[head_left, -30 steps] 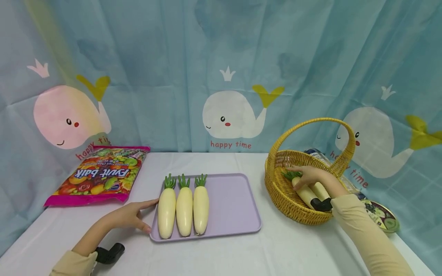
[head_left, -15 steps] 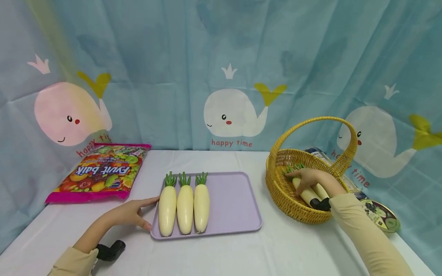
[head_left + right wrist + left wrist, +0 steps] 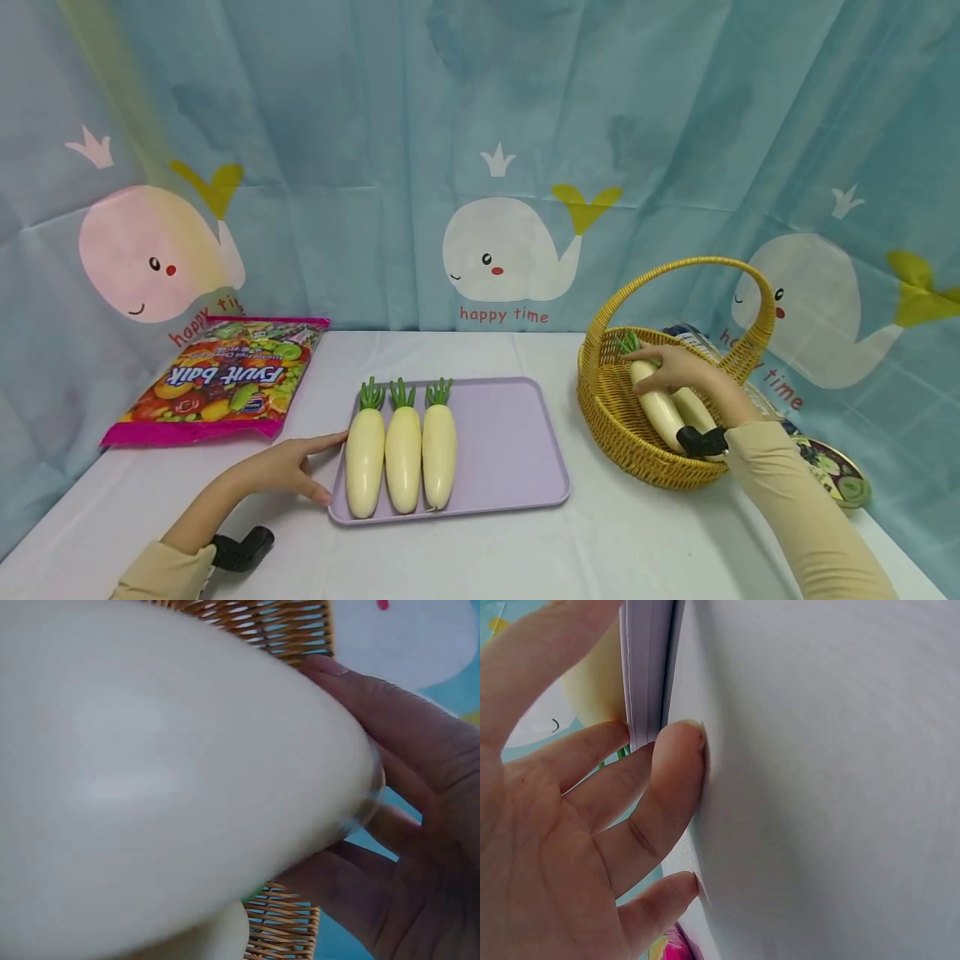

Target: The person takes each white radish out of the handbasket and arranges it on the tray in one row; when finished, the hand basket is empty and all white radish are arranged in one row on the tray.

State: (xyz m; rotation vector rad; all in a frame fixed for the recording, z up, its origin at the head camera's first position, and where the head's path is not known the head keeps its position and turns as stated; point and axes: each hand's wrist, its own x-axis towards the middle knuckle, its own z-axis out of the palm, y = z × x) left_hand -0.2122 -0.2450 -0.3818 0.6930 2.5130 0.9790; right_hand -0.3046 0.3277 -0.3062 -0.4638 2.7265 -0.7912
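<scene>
My right hand (image 3: 678,371) grips a white radish (image 3: 660,412) near its leafy top, inside the wicker basket (image 3: 611,433). The leafy end is tilted up, while the lower end stays over the basket floor. This radish (image 3: 187,765) fills much of the right wrist view, with thumb and fingers on either side of it. A second radish (image 3: 693,410) lies beside it, partly hidden. On the left, my left hand (image 3: 277,468) has spread fingers at the left rim of the lilac tray (image 3: 510,442). Three radishes (image 3: 402,458) lie side by side there, leaves pointing away.
A fruit candy bag (image 3: 225,375) lies at the back left. Right of the basket are a round tin-like pack (image 3: 832,471) and a partly hidden blue package (image 3: 686,333). The basket's tall handle (image 3: 690,261) arches over the right hand. A whale-print curtain (image 3: 360,208) closes the back.
My right hand has risen slightly, and the gripped radish's leafy end has lifted with it. The left hand and the tray's radishes have stayed in place.
</scene>
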